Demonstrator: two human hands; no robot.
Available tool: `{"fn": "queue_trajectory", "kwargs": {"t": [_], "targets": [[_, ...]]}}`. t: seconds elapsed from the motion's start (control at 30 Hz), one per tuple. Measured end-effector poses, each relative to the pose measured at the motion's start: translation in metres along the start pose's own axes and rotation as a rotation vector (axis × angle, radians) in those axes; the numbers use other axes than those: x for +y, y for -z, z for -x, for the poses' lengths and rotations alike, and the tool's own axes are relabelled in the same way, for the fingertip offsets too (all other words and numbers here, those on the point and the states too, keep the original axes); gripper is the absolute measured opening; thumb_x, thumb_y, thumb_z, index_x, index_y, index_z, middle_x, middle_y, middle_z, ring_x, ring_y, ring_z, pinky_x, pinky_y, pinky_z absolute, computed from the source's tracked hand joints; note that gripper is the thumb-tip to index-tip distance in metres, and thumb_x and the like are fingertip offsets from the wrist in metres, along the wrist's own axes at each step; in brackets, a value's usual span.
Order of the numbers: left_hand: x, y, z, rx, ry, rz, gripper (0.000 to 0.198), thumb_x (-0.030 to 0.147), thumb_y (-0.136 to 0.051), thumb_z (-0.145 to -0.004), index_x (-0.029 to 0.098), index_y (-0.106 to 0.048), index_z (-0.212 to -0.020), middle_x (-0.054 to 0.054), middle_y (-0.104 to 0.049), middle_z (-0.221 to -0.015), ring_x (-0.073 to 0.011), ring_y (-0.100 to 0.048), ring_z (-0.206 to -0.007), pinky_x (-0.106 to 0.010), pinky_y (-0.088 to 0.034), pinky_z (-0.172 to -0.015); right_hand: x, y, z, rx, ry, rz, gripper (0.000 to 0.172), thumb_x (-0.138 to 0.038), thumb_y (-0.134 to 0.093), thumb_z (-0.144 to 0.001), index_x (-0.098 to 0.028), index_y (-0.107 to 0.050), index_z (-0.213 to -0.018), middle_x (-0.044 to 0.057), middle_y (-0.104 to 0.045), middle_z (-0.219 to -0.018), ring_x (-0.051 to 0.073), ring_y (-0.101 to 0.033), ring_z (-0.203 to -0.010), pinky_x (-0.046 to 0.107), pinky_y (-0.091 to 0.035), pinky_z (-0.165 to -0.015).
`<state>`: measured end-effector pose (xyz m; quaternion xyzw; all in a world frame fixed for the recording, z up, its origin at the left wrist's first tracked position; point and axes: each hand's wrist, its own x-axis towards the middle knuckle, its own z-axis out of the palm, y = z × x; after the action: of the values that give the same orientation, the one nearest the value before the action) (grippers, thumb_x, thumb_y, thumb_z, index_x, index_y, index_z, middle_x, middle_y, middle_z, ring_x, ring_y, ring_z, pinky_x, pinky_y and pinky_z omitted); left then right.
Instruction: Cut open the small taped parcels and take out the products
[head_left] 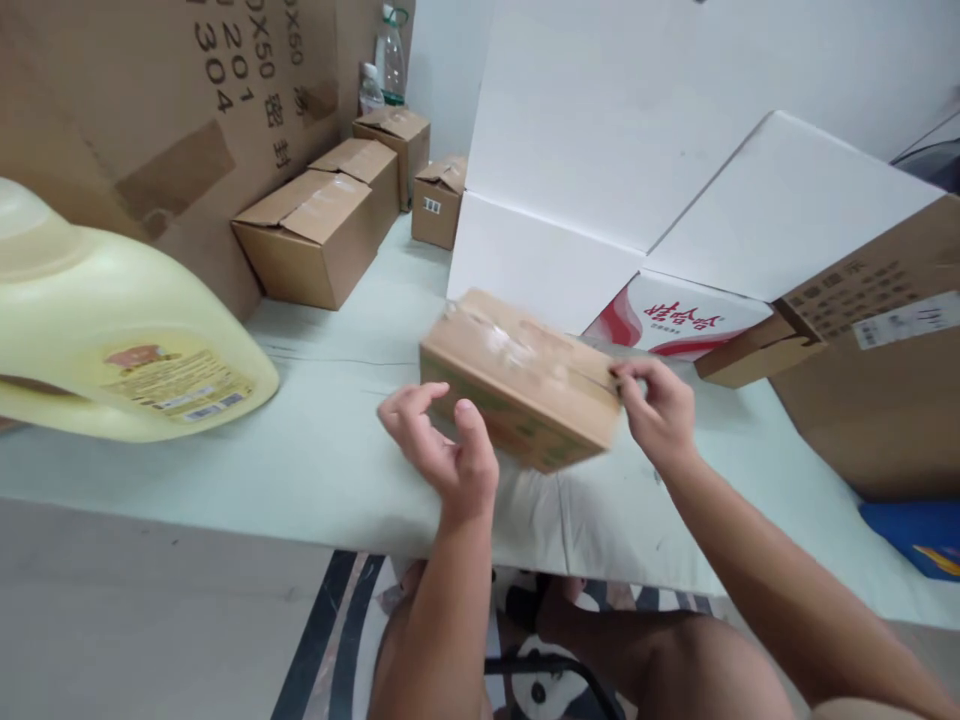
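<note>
A small brown cardboard box [525, 385] with clear tape over its top seam is in the middle of the view, slightly blurred and tilted above the pale green table cover. My right hand [661, 408] pinches the box at its right end, thumb and forefinger together by the seam. Just in front of the box's left side is my left hand [444, 448], its thumb and curled fingers apart and nothing between them. Whether its fingertips touch the cardboard, I cannot tell. Green printing shows on the box's near side.
At left stands a large pale yellow jug [142, 330]. Several closed brown boxes [322, 235] line the back left beside a big carton [150, 120]. White boards [555, 240] stand behind, and a red-and-white box [675, 318] and another carton [877, 370] are at right. A blue item [911, 535] lies at the right edge.
</note>
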<state>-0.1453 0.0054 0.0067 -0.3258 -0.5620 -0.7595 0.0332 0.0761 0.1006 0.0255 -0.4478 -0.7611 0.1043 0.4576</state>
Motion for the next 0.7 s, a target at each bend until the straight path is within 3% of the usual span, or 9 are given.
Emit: {"fn": "queue_trajectory", "kwargs": {"t": [0.07, 0.13, 0.23, 0.33, 0.47, 0.53, 0.6, 0.7], "targets": [[0.008, 0.002, -0.006, -0.213, 0.037, -0.002, 0.016, 0.028, -0.057, -0.088, 0.022, -0.062, -0.102, -0.009, -0.06, -0.114, -0.0255, -0.057, -0.116, -0.046, -0.046, -0.105, 0.032, 0.035, 0.039, 0.152, -0.179, 0.032, 0.02, -0.038, -0.058, -0.085, -0.021, -0.065, -0.095, 0.01, -0.072, -0.103, 0.023, -0.068, -0.1, 0.039, -0.054, -0.086], [0.016, 0.0, -0.009, -0.485, 0.13, 0.019, 0.02, 0.028, -0.061, -0.087, 0.024, -0.067, -0.106, -0.01, -0.06, -0.133, -0.0277, -0.054, -0.13, -0.048, -0.043, -0.113, 0.064, 0.062, 0.071, 0.177, -0.409, 0.17, 0.035, -0.043, -0.055, -0.084, -0.019, -0.065, -0.107, 0.014, -0.069, -0.113, 0.026, -0.067, -0.101, 0.042, -0.054, -0.086], [0.021, -0.007, -0.007, -0.723, 0.319, 0.091, 0.033, 0.031, -0.066, -0.084, 0.027, -0.07, -0.116, -0.008, -0.049, -0.155, -0.0313, -0.045, -0.144, -0.05, -0.039, -0.118, 0.1, 0.086, 0.097, -0.043, -0.655, 0.448, 0.052, -0.042, -0.052, -0.081, -0.014, -0.066, -0.123, 0.019, -0.065, -0.121, 0.03, -0.063, -0.111, 0.047, -0.052, -0.093], [0.019, -0.016, -0.006, -0.787, 0.515, 0.245, 0.04, 0.037, -0.068, -0.083, 0.028, -0.07, -0.121, -0.007, -0.048, -0.158, -0.0322, -0.042, -0.148, -0.05, -0.036, -0.122, 0.111, 0.093, 0.1, -0.286, -0.751, 0.602, 0.057, -0.037, -0.05, -0.083, -0.016, -0.065, -0.134, 0.018, -0.066, -0.118, 0.032, -0.06, -0.118, 0.046, -0.046, -0.101], [0.008, -0.023, -0.01, -0.667, 0.712, 0.469, 0.042, 0.045, -0.067, -0.08, 0.029, -0.07, -0.119, -0.005, -0.059, -0.147, -0.0308, -0.045, -0.146, -0.045, -0.041, -0.12, 0.098, 0.09, 0.092, -0.446, -0.922, 0.669, 0.058, -0.037, -0.048, -0.088, -0.023, -0.055, -0.145, 0.012, -0.072, -0.112, 0.031, -0.065, -0.105, 0.038, -0.047, -0.082], [0.003, -0.026, -0.01, -0.654, 0.74, 0.446, 0.046, 0.047, -0.07, -0.078, 0.029, -0.068, -0.121, -0.004, -0.06, -0.143, -0.0299, -0.046, -0.144, -0.041, -0.044, -0.117, 0.093, 0.088, 0.089, -0.471, -0.911, 0.663, 0.06, -0.038, -0.049, -0.089, -0.025, -0.05, -0.148, 0.011, -0.072, -0.115, 0.03, -0.066, -0.105, 0.034, -0.044, -0.076], [-0.001, -0.029, -0.006, -0.727, 0.732, 0.384, 0.053, 0.047, -0.073, -0.077, 0.028, -0.065, -0.126, -0.005, -0.06, -0.141, -0.0301, -0.052, -0.138, -0.04, -0.048, -0.111, 0.095, 0.086, 0.088, -0.47, -0.866, 0.616, 0.059, -0.037, -0.053, -0.088, -0.023, -0.052, -0.145, 0.011, -0.073, -0.11, 0.028, -0.067, -0.099, 0.032, -0.042, -0.072], [-0.003, -0.034, 0.005, -0.885, 0.636, 0.334, 0.067, 0.044, -0.075, -0.076, 0.032, -0.055, -0.138, -0.006, -0.058, -0.141, -0.0284, -0.058, -0.128, -0.038, -0.053, -0.104, 0.109, 0.082, 0.091, -0.337, -0.84, 0.384, 0.054, -0.032, -0.066, -0.074, -0.022, -0.065, -0.127, 0.005, -0.071, -0.082, 0.023, -0.063, -0.073, 0.029, -0.038, -0.064]]}}
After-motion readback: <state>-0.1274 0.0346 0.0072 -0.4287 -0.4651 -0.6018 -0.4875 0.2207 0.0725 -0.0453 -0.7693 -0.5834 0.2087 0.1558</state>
